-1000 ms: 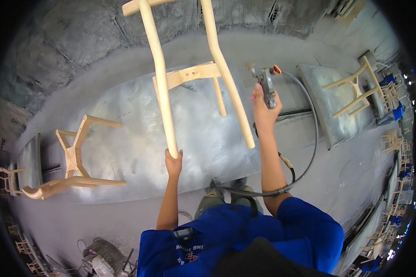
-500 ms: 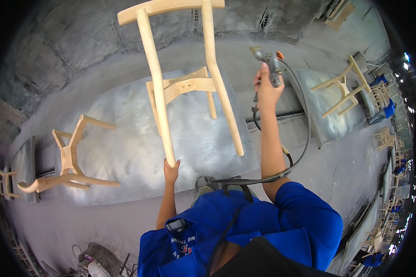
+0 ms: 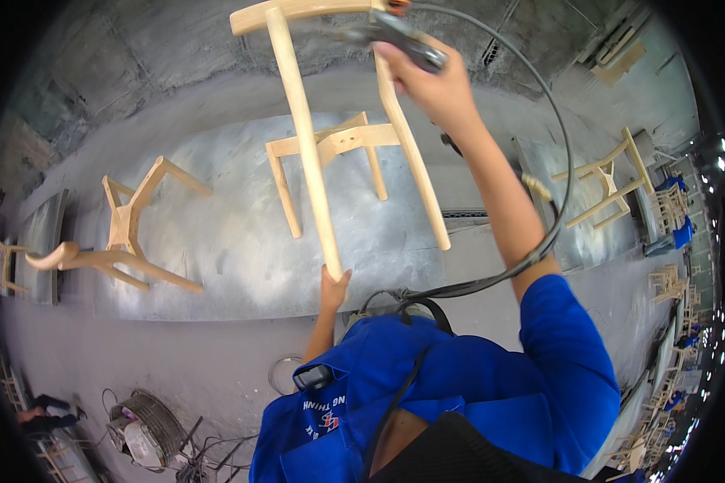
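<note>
My left hand (image 3: pixel 333 291) is closed round the lower end of one leg of a pale wooden chair frame (image 3: pixel 301 129). The frame is held up over a grey metal-topped table, its curved top rail at the far side. In my right hand (image 3: pixel 441 90) is a spray gun (image 3: pixel 403 42), slightly blurred, with a dark hose (image 3: pixel 569 137) running from it and looping back past my forearm. The gun is level with the top rail and overlaps the upper part of the right-hand leg; whether spray comes out I cannot tell.
A second wooden chair frame (image 3: pixel 123 225) lies on the table (image 3: pixel 234 278) at left. Another frame (image 3: pixel 608 179) is on a table further right. Behind me at lower left are a round wire-guarded object (image 3: pixel 149 427) and tangled cables. Dark stained panels (image 3: pixel 161 64) line the far side.
My right hand has swung the spray gun left and away from me, from beside the chair frame to its upper right leg. The left hand keeps its hold. The view has shifted somewhat.
</note>
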`<state>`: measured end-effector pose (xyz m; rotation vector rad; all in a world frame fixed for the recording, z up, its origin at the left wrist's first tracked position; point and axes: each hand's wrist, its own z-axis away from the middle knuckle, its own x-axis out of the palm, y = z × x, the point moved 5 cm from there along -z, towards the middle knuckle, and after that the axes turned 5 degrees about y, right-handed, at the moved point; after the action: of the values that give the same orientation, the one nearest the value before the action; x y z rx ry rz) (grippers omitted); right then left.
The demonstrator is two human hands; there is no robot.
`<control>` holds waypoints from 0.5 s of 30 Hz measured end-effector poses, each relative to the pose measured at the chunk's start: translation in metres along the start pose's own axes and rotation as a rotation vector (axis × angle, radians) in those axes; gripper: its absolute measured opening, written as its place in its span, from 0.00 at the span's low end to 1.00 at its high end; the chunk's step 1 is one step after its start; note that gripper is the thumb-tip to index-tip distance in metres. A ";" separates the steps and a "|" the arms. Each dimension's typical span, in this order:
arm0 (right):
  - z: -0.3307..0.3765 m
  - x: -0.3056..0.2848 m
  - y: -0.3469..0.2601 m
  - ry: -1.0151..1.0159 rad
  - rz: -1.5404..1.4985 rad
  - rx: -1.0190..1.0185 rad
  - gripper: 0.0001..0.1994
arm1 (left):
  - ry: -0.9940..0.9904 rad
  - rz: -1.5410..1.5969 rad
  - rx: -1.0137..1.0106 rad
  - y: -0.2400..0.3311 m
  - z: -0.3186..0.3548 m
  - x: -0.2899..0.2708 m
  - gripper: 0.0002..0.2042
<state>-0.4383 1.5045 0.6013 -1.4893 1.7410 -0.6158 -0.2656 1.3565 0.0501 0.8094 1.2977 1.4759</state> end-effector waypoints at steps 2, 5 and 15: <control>-0.015 0.033 -0.019 -0.156 0.116 0.055 0.16 | 0.008 0.081 0.014 0.006 0.014 0.019 0.22; -0.046 0.052 -0.046 -0.209 0.020 0.087 0.14 | 0.027 0.139 -0.001 0.013 0.023 0.027 0.20; -0.133 -0.104 -0.034 0.140 0.257 0.123 0.13 | 0.119 0.126 0.073 0.031 0.026 0.027 0.19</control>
<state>-0.5181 1.5841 0.7316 -1.1386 1.9261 -0.6905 -0.2568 1.3920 0.0825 0.8753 1.4179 1.6040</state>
